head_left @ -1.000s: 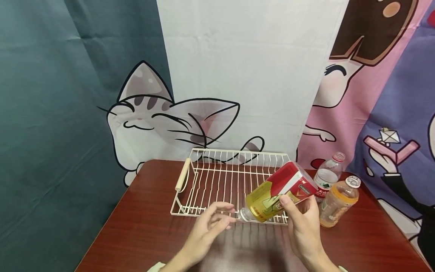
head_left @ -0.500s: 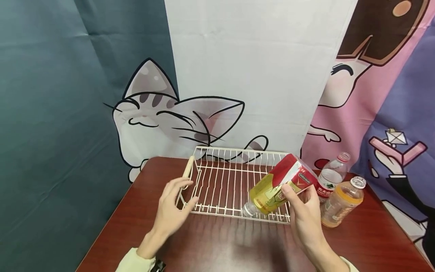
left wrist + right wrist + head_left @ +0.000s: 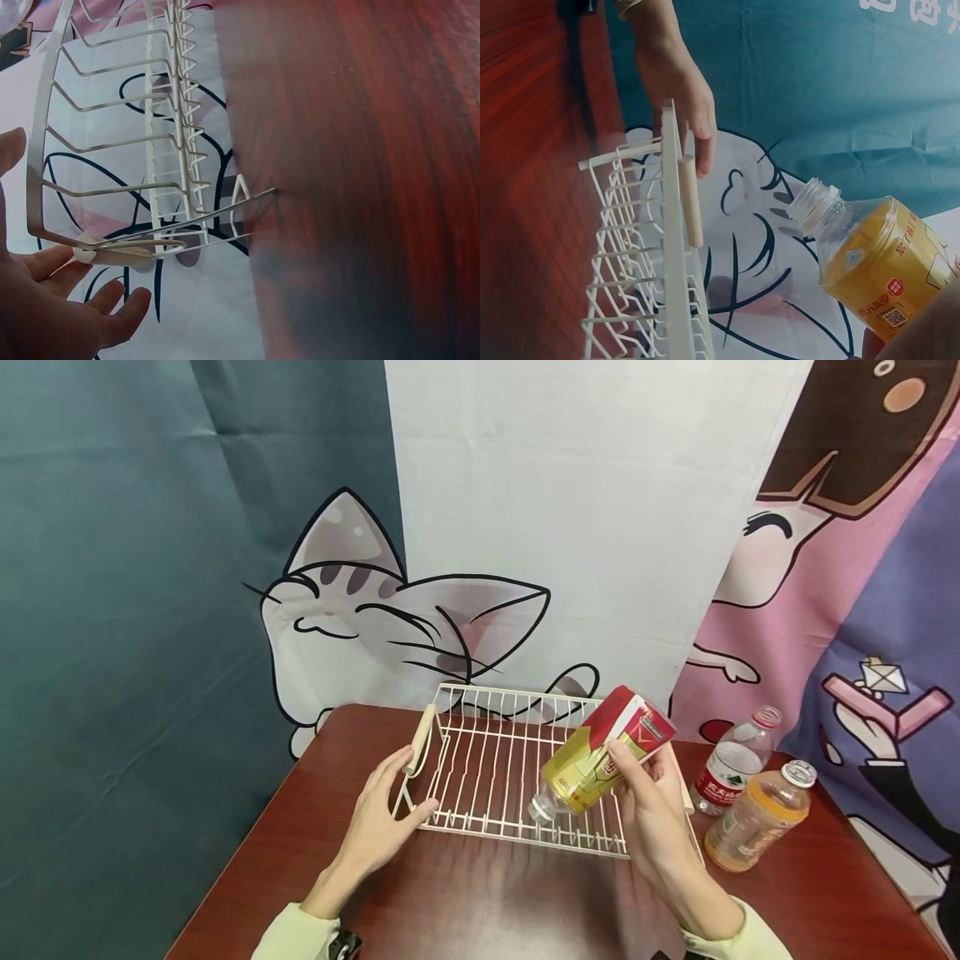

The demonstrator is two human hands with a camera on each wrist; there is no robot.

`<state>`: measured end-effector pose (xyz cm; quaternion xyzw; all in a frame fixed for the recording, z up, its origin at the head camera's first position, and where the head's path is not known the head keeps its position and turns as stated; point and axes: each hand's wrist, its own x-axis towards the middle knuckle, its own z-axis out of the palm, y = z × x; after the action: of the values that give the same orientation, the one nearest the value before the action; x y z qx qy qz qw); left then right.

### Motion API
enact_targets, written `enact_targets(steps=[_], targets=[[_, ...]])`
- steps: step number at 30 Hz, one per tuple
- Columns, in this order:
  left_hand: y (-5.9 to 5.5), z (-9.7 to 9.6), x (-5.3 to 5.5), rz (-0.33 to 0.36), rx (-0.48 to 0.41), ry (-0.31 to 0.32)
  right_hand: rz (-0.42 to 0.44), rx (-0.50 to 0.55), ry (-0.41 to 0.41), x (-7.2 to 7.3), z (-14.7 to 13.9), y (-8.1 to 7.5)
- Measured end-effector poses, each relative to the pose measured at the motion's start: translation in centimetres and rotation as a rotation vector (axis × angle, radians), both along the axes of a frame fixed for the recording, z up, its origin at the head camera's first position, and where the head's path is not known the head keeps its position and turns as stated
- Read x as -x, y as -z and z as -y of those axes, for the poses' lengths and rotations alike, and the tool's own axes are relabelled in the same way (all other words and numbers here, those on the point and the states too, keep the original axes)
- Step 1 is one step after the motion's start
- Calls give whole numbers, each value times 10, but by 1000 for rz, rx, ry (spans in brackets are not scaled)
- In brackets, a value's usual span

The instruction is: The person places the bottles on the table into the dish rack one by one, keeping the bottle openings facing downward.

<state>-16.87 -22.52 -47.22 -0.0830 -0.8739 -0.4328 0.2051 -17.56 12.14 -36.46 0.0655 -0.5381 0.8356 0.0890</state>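
Observation:
My right hand (image 3: 660, 810) grips a bottle (image 3: 596, 756) with a red and yellow label, tilted neck-down over a white wire rack (image 3: 517, 839). In the right wrist view the clear threaded neck of the bottle (image 3: 877, 259) points up and left. My left hand (image 3: 375, 814) is at the rack's left end, fingers fairly straight and thumb spread. Its fingertips are right at the pale wooden handle (image 3: 423, 735). From the left wrist, that handle (image 3: 120, 257) partly covers the fingers (image 3: 120, 322).
A clear bottle with a red label (image 3: 731, 770) and a clear bottle with an orange band (image 3: 761, 818) stand right of the rack on the reddish-brown table (image 3: 480, 902). Behind hangs a curtain with a cartoon cat (image 3: 322, 660).
My left hand has gone from beside the bottle's neck leftward to the rack's handle, its fingers spreading. My right hand still holds the bottle, now slightly higher.

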Motion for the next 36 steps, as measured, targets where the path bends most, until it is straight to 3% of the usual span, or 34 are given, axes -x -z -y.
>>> enact_targets(steps=[12, 19, 27, 36], targets=[[4, -3, -4, -11, 41, 6, 18, -36, 2, 38, 32, -4], [5, -1, -6, 22, 31, 2, -18, -72, -60, 54, 60, -14], [5, -2, -3, 4, 41, 4, -7, -183, -134, 81, 87, -27], [4, -2, -3, 30, 34, -1, 52, -314, -135, 113, 108, -12]])
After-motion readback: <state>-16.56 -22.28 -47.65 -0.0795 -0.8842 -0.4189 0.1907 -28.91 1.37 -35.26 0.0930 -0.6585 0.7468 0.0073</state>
